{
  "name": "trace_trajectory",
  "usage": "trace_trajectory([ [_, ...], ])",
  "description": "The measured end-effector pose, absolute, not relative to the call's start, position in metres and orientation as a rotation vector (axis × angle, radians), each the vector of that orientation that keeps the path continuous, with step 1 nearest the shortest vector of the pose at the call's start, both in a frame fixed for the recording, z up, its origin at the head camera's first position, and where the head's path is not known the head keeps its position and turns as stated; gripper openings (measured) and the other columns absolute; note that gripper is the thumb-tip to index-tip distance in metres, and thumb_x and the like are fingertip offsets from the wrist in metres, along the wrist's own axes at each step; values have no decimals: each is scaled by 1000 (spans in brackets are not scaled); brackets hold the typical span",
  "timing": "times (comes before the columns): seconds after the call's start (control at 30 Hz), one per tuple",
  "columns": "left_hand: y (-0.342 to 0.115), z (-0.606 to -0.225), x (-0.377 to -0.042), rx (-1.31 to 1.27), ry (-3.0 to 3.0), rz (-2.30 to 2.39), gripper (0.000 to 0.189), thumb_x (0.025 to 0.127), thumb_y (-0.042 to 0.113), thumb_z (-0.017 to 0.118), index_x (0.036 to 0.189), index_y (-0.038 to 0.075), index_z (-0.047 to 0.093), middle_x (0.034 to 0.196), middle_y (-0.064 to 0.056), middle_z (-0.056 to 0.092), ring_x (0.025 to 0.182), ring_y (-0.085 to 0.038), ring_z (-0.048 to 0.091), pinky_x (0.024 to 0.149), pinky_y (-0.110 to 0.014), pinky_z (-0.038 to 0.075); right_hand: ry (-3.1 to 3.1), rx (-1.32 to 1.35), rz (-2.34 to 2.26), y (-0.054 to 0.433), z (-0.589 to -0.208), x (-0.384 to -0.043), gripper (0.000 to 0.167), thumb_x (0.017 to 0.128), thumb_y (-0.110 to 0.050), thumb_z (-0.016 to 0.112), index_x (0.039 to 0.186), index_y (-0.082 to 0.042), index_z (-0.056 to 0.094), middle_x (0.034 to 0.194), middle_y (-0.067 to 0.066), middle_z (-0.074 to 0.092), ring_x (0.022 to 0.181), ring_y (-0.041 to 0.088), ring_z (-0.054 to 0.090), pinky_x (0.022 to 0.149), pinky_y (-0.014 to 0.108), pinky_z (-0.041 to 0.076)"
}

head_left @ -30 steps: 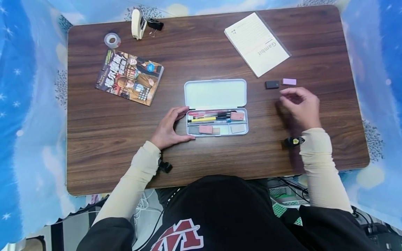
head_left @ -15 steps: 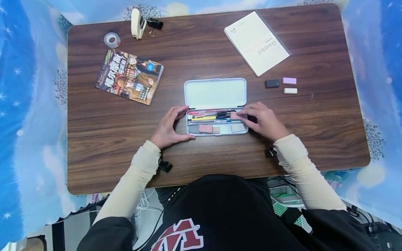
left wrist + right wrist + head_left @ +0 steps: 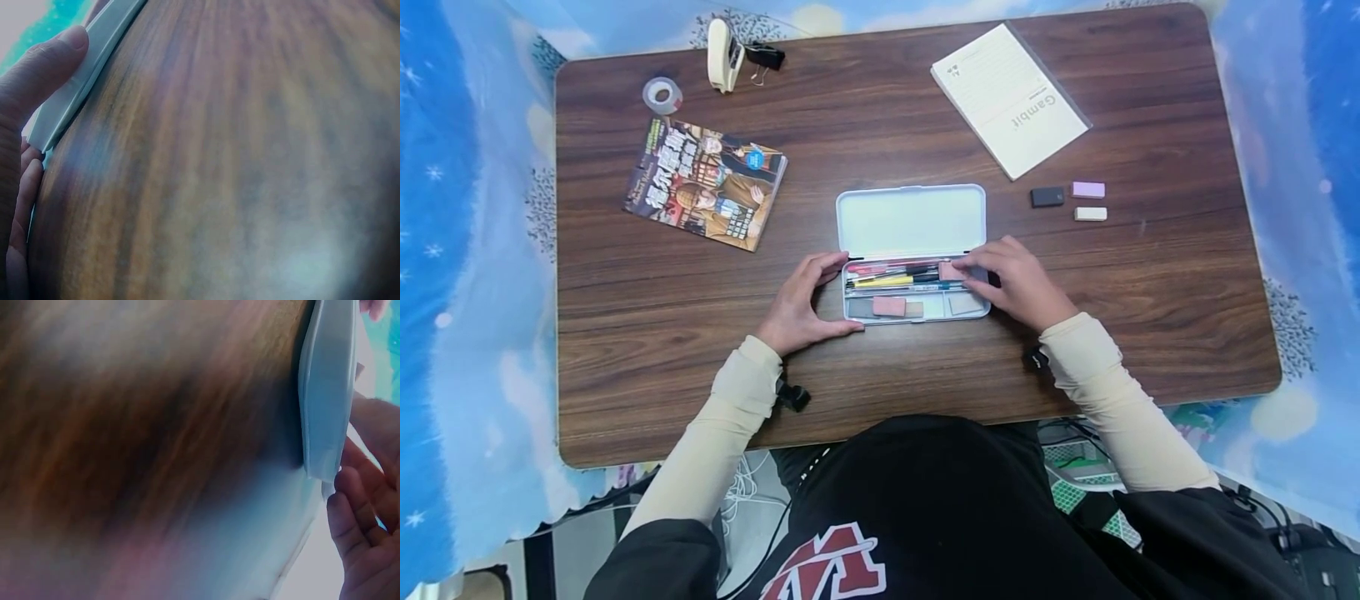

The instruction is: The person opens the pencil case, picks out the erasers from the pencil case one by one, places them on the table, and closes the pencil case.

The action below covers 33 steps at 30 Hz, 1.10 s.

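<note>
An open white pencil case (image 3: 933, 307) lies on the table, holding several pens (image 3: 887, 282) and several erasers. My left hand (image 3: 799, 307) grips its left end, fingers at the back corner and thumb at the front edge. In the left wrist view the thumb (image 3: 53, 65) lies against the case's side. Over the case's right end, my right hand (image 3: 1019, 282) pinches a pink eraser (image 3: 950, 272) on top of the pens; its fingertips partly cover it. Another pink eraser (image 3: 889, 307) lies in the front compartment, and a whitish block (image 3: 965, 303) in the front right one.
Right of the case lie a black eraser (image 3: 1047, 197), a purple eraser (image 3: 1088, 190) and a white eraser (image 3: 1091, 214). A notepad (image 3: 1011, 100) is behind them. At the left are a comic book (image 3: 706, 183), tape roll (image 3: 662, 96), stapler (image 3: 724, 57) and binder clip (image 3: 765, 56).
My right hand has moved left from beside the loose erasers to the case, leaving the white eraser visible on the table. The pinched pink eraser has shifted slightly left. My left hand stays put.
</note>
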<state>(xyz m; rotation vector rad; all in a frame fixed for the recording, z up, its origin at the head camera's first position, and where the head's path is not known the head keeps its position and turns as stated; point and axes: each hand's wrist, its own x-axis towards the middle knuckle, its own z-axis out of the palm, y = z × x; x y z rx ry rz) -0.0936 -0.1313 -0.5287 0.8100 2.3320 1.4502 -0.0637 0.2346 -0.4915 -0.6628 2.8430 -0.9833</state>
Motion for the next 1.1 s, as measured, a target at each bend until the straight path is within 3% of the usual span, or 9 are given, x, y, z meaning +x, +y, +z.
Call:
trace_trajectory([
  [0.17, -131, -529, -95, 818, 2335, 1461, 105, 69, 15, 102, 156, 5, 45, 147, -17, 50, 137, -30, 50, 119, -35, 43, 2881, -628, -844, 226, -486, -68, 28, 93, -12, 83, 120, -6, 79, 110, 12, 78, 93, 27, 64, 82, 42, 52],
  [0.47, -129, -530, -93, 841, 2327, 1470, 106, 68, 15, 103, 156, 5, 45, 147, -17, 50, 137, -30, 51, 119, -34, 43, 2769, -478, -1000, 228, -486, -69, 35, 90, -10, 86, 123, -4, 75, 116, 14, 74, 101, 29, 60, 86, 47, 55],
  [0.73, -128, -531, -92, 836, 2310, 1503, 105, 68, 12, 102, 155, 4, 44, 147, -17, 49, 137, -30, 51, 119, -33, 43, 2680, -378, -1294, 242, -488, -67, 39, 87, -4, 88, 124, -7, 76, 107, 7, 70, 96, 19, 65, 84, 32, 57],
  [0.97, -129, -531, -92, 834, 2317, 1490, 104, 69, 12, 102, 155, 3, 45, 147, -18, 49, 137, -30, 51, 119, -33, 43, 2700, -59, -1583, 293, -492, -59, 38, 84, 11, 83, 121, 3, 75, 111, 14, 68, 97, 6, 63, 90, 15, 55],
  [1.1, -129, -529, -93, 831, 2323, 1488, 105, 68, 12, 102, 155, 4, 45, 147, -18, 50, 136, -31, 51, 119, -34, 43, 2788, 174, -1573, 339, -493, -55, 38, 86, 14, 80, 123, 6, 74, 108, 4, 66, 96, 0, 63, 88, 11, 54],
])
